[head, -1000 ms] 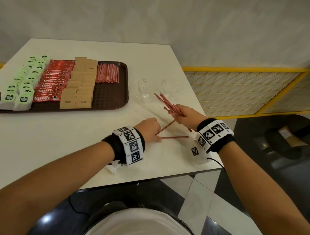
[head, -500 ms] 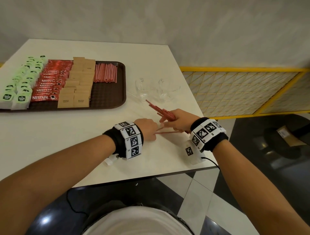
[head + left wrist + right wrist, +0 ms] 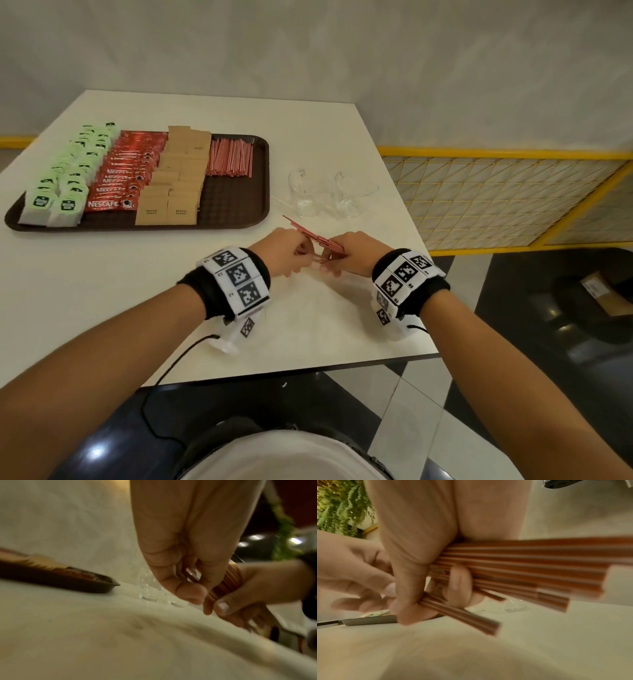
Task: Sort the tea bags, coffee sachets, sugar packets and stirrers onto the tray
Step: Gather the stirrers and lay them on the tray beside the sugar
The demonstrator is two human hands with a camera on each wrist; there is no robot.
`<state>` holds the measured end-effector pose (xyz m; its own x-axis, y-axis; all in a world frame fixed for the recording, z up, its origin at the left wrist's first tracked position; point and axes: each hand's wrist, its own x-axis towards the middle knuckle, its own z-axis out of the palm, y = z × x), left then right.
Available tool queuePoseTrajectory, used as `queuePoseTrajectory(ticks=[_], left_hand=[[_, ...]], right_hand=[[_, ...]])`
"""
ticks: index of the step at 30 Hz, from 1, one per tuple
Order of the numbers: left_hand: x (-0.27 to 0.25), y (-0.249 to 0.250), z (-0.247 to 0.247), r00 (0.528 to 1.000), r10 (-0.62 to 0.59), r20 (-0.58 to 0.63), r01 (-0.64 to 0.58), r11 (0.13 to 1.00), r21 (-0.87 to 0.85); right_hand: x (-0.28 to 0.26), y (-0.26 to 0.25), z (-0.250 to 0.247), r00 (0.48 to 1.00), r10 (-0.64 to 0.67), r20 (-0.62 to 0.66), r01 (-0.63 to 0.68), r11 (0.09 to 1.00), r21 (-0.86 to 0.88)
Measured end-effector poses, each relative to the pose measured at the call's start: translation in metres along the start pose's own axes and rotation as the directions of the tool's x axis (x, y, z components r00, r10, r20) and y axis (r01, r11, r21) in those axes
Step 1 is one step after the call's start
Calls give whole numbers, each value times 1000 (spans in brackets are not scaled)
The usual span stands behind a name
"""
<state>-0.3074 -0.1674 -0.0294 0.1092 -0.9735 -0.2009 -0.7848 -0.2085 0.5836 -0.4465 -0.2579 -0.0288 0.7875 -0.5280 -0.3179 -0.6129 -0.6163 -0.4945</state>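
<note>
My right hand (image 3: pixel 346 253) grips a bundle of red stirrers (image 3: pixel 310 233) just above the white table, near its front right. The bundle points up and left toward the tray. The right wrist view shows the stirrers (image 3: pixel 522 566) fanned out under the curled fingers (image 3: pixel 419 534). My left hand (image 3: pixel 287 250) meets the right one and pinches a stirrer at the bundle's near end. The brown tray (image 3: pixel 236 205) at the left holds rows of green tea bags (image 3: pixel 65 178), red coffee sachets (image 3: pixel 126 171), brown sugar packets (image 3: pixel 178 178) and a pile of red stirrers (image 3: pixel 231 162).
Two clear glass cups (image 3: pixel 303 195) stand just right of the tray, behind my hands. The table's front edge (image 3: pixel 308 370) runs close below my wrists. A yellow railing (image 3: pixel 513 154) borders the right side, past the table's right edge.
My left hand lifted the loose stirrers off the table and brought them to the bundle in my right hand. Both hands have drawn together and shifted slightly left.
</note>
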Motion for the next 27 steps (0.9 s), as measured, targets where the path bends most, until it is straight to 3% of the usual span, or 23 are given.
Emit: queuePoseTrajectory(ticks=[2,5,7,9,11,14,16,18,20,23,25,27], left_hand=[[-2,-8,-11,992,-84,-90,61,970,-235],[-7,-17,-35,954,-268,-137,133,784,-607],[-9,-22,-51,913,-364,-183,112,655,-747],[-11,-22,-65,881,-412,-233,63,590,-805],[-13,-18,-72,895,-379,-235,58,620,-782],[-18,-6,-63,945,-265,-193,76,751,-656],[-20,-3,-57,953,-217,-212,68,833,-549],[-23,-7,-62,940,-198,-279,18,842,-539],[-26,-16,-76,914,-199,-355,-61,797,-602],[-33,-41,-97,868,-310,-387,-127,614,-779],[-36,-68,-104,885,-413,-217,-60,360,-931],[-39,-93,-107,905,-425,-1,64,138,-988]], right_hand=[[1,-5,-2,999,-34,12,34,999,-2],[5,-11,-1,996,-81,32,82,996,-46],[9,-15,2,995,-93,27,94,995,-22],[16,-20,5,995,-95,16,95,995,36],[22,-31,6,992,-124,0,124,989,76],[32,-59,6,976,-214,-44,219,966,135],[42,-78,7,959,-271,-79,279,951,134],[50,-92,9,946,-302,-114,319,928,193],[57,-101,8,932,-318,-175,358,884,299],[66,-115,-2,909,-297,-292,413,738,533],[74,-129,-10,877,-300,-376,481,541,690],[82,-147,-15,836,-314,-450,539,321,779]])
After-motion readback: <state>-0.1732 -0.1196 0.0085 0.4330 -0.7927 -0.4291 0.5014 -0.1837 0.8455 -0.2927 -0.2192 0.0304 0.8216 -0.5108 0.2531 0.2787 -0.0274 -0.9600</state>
